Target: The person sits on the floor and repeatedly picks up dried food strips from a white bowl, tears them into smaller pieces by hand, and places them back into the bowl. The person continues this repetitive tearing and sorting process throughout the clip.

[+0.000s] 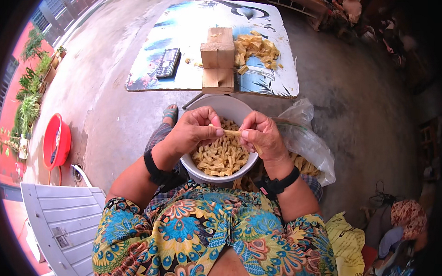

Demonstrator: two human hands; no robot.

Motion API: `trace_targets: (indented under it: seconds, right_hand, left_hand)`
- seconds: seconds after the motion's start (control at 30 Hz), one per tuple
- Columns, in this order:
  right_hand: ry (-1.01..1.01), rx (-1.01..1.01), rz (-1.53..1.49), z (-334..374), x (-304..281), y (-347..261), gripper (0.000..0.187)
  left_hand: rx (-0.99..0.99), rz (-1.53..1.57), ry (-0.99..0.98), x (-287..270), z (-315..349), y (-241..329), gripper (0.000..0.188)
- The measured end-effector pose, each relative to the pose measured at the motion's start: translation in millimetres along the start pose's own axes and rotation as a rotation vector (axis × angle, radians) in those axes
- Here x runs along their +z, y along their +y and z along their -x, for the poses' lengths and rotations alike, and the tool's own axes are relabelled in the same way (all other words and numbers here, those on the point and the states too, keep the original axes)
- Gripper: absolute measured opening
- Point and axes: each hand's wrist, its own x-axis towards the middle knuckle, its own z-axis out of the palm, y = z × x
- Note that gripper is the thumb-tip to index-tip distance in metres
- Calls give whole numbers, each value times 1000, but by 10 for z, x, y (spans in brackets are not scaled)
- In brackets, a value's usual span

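Observation:
Between my two hands stretches a thin yellow tofu skin strip [232, 132], held over a pale round tub. My left hand [200, 127] pinches one end between thumb and fingers. The other end is gripped by my right hand [261, 134], and a bit of strip hangs below its fingers. Inside the tub [190, 170], directly beneath, lies a heap of short yellow tofu skin knots [218, 157]. Part of the heap is hidden by my hands.
Ahead stands a low painted table [186, 29] bearing wooden blocks [217, 55], a black calculator-like device [168, 63] and loose yellow sheets [257, 50]. A clear plastic bag [310, 151] of yellow pieces is at the right. A red basin [57, 142] stands left.

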Motion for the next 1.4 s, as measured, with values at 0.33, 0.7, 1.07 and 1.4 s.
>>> trace_targets:
  seconds: [0.33, 0.7, 1.07, 1.4]
  right_hand:
    - [341, -388, 706, -1041, 20, -25, 7]
    - [431, -84, 351, -977, -401, -51, 12]
    - [435, 154, 674, 179, -796, -441, 19]
    - [-23, 1159, 1382, 1083, -1779, 1601, 34]
  left_hand:
    - [268, -272, 231, -478, -606, 369, 7]
    - [90, -155, 402, -596, -625, 175, 10]
    - [-125, -403, 301, -668, -168, -455, 29]
    - [-362, -259, -75, -284, -383, -1024, 21]
